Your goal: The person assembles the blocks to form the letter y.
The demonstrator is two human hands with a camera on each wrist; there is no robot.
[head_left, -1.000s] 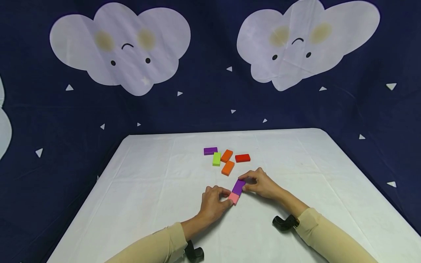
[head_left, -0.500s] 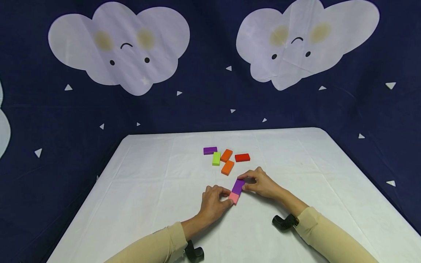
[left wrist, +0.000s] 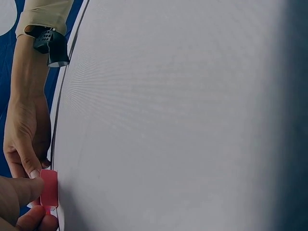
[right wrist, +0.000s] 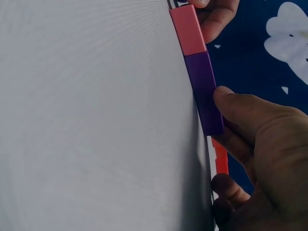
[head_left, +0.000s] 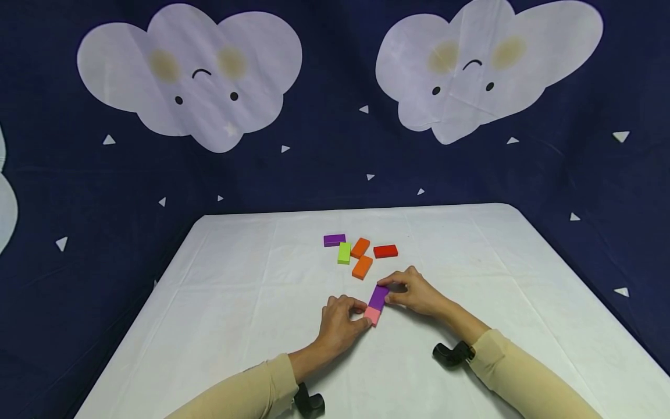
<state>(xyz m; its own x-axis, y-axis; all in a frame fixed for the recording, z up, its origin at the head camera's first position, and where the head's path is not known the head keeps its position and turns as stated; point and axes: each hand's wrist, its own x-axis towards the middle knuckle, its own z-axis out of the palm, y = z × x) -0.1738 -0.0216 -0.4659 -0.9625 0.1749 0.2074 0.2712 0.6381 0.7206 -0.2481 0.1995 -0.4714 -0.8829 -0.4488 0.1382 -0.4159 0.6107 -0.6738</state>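
My left hand (head_left: pixel 339 322) pinches a pink block (head_left: pixel 372 315) between thumb and fingers, near the middle of the white table. End to end with it lies a purple block (head_left: pixel 379 297), which my right hand (head_left: pixel 416 293) holds with its thumb along the side and a fingertip at the far end. Seen from the right wrist, the pink block (right wrist: pixel 189 30) and purple block (right wrist: pixel 204 94) meet in one slanting row. From the left wrist, the pink block (left wrist: pixel 49 188) shows beside my left thumb, while the purple one is hidden.
Beyond my hands lies a loose group of blocks: a purple one (head_left: pixel 334 240), a lime green one (head_left: pixel 344 253), an orange one (head_left: pixel 360 248), a nearer orange one (head_left: pixel 362 267) and a red one (head_left: pixel 385 251). A dark blue cloth (head_left: pixel 335 169) with clouds hangs behind the table (head_left: pixel 251 326).
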